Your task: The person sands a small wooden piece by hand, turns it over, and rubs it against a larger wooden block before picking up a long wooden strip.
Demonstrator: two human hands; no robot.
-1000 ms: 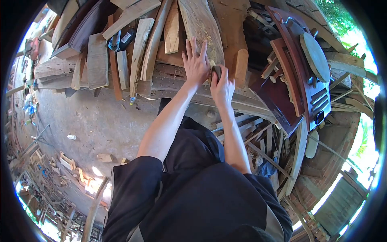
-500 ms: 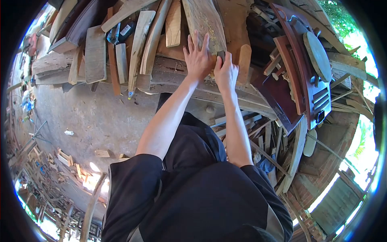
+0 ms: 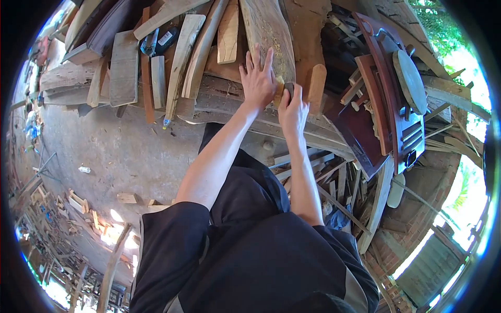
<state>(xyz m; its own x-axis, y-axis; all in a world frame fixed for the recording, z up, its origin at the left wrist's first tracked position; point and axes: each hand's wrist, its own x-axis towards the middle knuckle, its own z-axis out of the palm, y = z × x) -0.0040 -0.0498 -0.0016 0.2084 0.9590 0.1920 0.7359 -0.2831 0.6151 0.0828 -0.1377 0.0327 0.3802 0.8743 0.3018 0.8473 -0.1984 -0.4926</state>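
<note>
My left hand [image 3: 259,83] lies on the near end of a thick wooden plank [image 3: 269,28], its fingers spread and pointing away from me. Pale shavings or dust are scattered on the plank's upper face. Right beside it, my right hand [image 3: 294,112] is closed around a small dark piece [image 3: 288,87] at the plank's near right corner. Most of that piece is hidden by the fingers, so its kind cannot be told. A pale yellowish cut edge [image 3: 279,88] of wood shows between the two hands.
Several boards and offcuts [image 3: 124,68] lie along the bench to the left, with a blue-and-black tool [image 3: 150,43] among them. A round-ended wooden piece [image 3: 317,83] stands right of my hands. Dark red furniture [image 3: 386,104] leans further right. Scrap wood covers parts of the floor [image 3: 141,151].
My right hand has drawn back toward me with the dark piece, exposing more of the plank's pale edge. My left hand stays spread on the plank. The whole view has shifted slightly.
</note>
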